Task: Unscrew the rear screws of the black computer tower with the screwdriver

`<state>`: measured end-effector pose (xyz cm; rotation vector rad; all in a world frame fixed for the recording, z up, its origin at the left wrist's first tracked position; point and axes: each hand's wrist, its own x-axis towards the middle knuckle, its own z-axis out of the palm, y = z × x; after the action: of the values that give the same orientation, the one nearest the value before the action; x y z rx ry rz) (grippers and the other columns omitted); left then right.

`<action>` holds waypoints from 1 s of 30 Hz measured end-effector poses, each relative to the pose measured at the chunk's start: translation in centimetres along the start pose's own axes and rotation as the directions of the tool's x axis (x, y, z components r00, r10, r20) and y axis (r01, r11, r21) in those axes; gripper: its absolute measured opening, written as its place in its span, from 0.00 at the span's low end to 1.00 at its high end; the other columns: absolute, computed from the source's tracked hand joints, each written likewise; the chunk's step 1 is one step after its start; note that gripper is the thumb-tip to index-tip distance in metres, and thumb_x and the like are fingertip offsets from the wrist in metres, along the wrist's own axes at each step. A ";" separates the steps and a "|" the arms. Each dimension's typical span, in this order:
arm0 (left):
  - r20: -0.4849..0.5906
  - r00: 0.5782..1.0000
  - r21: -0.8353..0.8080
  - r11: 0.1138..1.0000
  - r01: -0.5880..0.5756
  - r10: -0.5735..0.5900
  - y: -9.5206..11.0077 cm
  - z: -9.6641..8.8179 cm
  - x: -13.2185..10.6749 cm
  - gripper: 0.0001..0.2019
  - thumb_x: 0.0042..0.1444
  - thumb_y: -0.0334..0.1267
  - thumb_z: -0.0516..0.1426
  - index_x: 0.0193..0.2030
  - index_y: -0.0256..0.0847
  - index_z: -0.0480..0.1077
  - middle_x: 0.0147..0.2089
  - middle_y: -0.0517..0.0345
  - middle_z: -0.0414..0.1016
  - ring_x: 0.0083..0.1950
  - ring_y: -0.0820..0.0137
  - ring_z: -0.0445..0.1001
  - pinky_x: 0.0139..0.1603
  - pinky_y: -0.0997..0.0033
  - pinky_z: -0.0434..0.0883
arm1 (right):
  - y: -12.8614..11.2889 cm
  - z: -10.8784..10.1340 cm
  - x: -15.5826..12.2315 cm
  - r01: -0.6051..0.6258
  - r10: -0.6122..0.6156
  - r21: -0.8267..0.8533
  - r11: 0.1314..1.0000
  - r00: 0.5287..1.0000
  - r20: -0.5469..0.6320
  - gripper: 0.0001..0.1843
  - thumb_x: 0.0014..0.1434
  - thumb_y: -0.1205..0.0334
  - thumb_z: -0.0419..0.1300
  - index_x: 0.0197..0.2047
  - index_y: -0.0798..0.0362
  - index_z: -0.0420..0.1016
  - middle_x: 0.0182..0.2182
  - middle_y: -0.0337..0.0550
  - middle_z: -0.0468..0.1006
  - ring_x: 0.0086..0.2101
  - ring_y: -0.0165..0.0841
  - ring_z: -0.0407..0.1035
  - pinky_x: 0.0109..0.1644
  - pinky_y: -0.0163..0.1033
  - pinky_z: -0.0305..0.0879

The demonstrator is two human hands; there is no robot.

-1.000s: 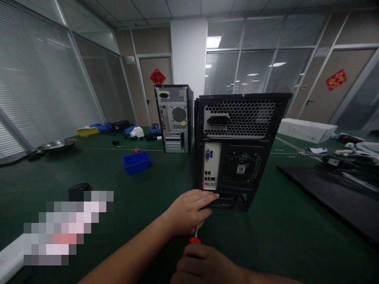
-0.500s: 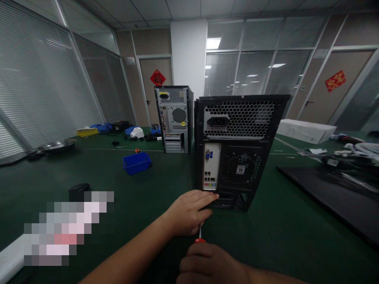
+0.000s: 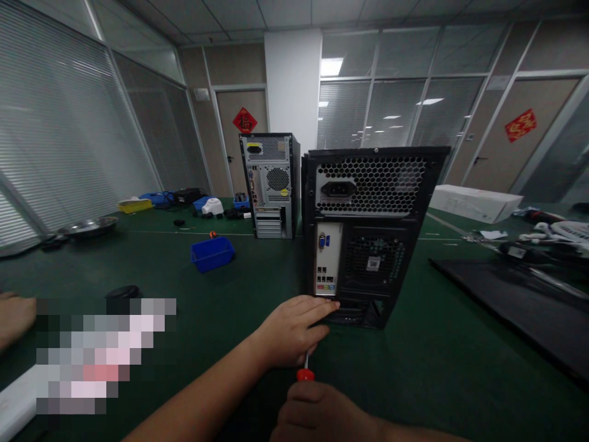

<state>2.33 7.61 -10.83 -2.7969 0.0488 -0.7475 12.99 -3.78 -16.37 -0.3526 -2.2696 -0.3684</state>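
A black computer tower (image 3: 368,230) stands with its back panel towards me. My left hand (image 3: 294,331) rests against its lower back edge, fingers stretched out over the bottom of the panel. Below it, my right hand (image 3: 322,412) is closed around a screwdriver with a red handle (image 3: 305,374). The metal shaft points up towards the underside of my left hand, which hides the tip. I cannot tell whether the tip touches a screw.
A second computer tower (image 3: 271,184) stands behind on the left, near a blue bin (image 3: 212,253). A black panel (image 3: 510,301) lies to the right, with a white box (image 3: 478,202) beyond. Another person's hand (image 3: 16,319) shows at the left edge, near a blurred-out patch.
My right hand and the screwdriver have shifted slightly left, and more of the red handle shows. My left hand stays in place. Another person's hand has come in at the left edge.
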 end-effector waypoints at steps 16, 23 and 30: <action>-0.008 1.000 0.002 1.000 0.004 -0.004 0.0 0.3 0.0 0.12 0.56 0.32 0.57 0.46 0.39 0.76 0.71 0.49 0.66 0.67 0.59 0.69 0.66 0.56 0.69 | -0.3 -3.4 2.4 -0.095 0.088 -0.044 0.994 0.986 -0.144 0.22 0.79 0.65 0.37 0.38 0.56 0.67 0.26 0.34 0.69 0.29 0.25 0.63 0.40 0.33 0.60; 0.000 1.000 -0.006 1.000 0.001 -0.001 0.0 0.1 0.0 0.13 0.55 0.32 0.58 0.47 0.38 0.76 0.71 0.47 0.66 0.66 0.58 0.70 0.64 0.56 0.70 | 0.1 -0.6 -1.3 -0.015 0.022 -0.040 0.999 0.985 0.174 0.14 0.73 0.56 0.58 0.35 0.53 0.69 0.25 0.32 0.66 0.27 0.26 0.59 0.38 0.31 0.61; 0.001 1.000 -0.002 1.000 -0.002 0.002 0.0 0.1 0.0 0.11 0.58 0.33 0.57 0.46 0.39 0.76 0.71 0.48 0.65 0.67 0.58 0.69 0.66 0.56 0.69 | 0.2 0.8 -2.2 0.017 -0.009 -0.028 0.999 0.966 0.259 0.15 0.72 0.53 0.59 0.36 0.53 0.69 0.25 0.31 0.67 0.28 0.25 0.60 0.38 0.35 0.60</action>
<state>2.41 7.62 -10.90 -2.7992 0.0515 -0.7456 13.94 -3.61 -18.58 -0.4222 -2.5255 -0.3816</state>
